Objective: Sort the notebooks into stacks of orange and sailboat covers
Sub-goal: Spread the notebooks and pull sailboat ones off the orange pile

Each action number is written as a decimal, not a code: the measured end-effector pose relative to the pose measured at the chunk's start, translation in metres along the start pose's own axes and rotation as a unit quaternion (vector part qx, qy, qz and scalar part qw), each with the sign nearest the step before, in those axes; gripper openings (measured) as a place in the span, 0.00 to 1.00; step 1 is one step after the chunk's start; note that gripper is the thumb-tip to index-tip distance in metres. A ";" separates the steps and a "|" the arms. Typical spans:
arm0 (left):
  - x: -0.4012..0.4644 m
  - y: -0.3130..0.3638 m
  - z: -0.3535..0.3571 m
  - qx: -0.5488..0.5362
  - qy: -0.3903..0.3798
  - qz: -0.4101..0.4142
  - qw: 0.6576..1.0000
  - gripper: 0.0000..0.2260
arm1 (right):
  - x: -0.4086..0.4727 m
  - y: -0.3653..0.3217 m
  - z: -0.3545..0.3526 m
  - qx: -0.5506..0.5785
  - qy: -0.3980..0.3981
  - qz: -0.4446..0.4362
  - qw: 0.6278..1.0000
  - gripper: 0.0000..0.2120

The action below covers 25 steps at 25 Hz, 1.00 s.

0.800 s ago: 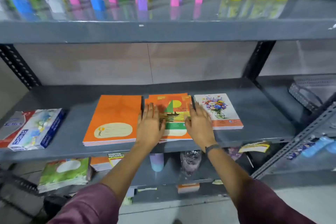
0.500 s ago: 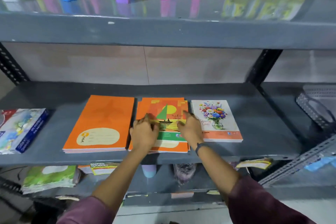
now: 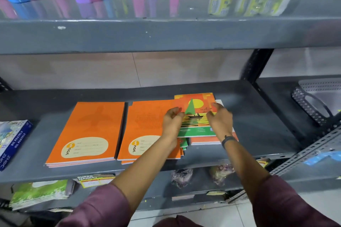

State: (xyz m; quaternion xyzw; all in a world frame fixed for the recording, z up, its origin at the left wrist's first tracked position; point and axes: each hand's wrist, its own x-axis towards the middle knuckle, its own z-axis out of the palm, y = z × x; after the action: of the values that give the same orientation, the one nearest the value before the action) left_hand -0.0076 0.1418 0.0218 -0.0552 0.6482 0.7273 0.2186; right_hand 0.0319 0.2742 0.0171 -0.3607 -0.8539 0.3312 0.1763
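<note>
The thin paper sailboat-cover notebook with its green sail and yellow sun (image 3: 195, 114) lies on the grey metal shelf (image 3: 258, 131), resting on the white-edged stack at the right and overlapping the middle pile of plain orange notebooks (image 3: 145, 131). We pinch its left edge with our left hand (image 3: 172, 121), fingers (image 3: 175, 114) pressed together; our right hand (image 3: 219, 120) steadies the right edge, fingers loosely curled. We judge a sailboat cover is being separated; next we need a clear spot for its own stack
</note>
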 end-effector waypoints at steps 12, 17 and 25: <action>0.009 -0.003 -0.043 0.463 0.133 0.212 0.850 0.16 | -0.009 0.003 0.001 -0.043 0.004 -0.081 0.996 0.18; 0.010 -0.006 -0.114 0.585 0.199 0.026 0.786 0.26 | -0.047 -0.038 0.052 0.020 -0.196 -0.082 0.977 0.22; 0.013 -0.006 -0.119 0.527 0.216 0.021 0.822 0.30 | -0.046 -0.040 0.064 -0.014 -0.176 -0.077 0.981 0.22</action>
State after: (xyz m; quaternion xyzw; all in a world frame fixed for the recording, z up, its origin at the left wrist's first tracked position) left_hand -0.0408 0.0306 -0.0070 -0.0742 0.9642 0.2488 0.0533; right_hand 0.0085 0.1915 -0.0044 -0.2323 -0.9014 0.3628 0.0434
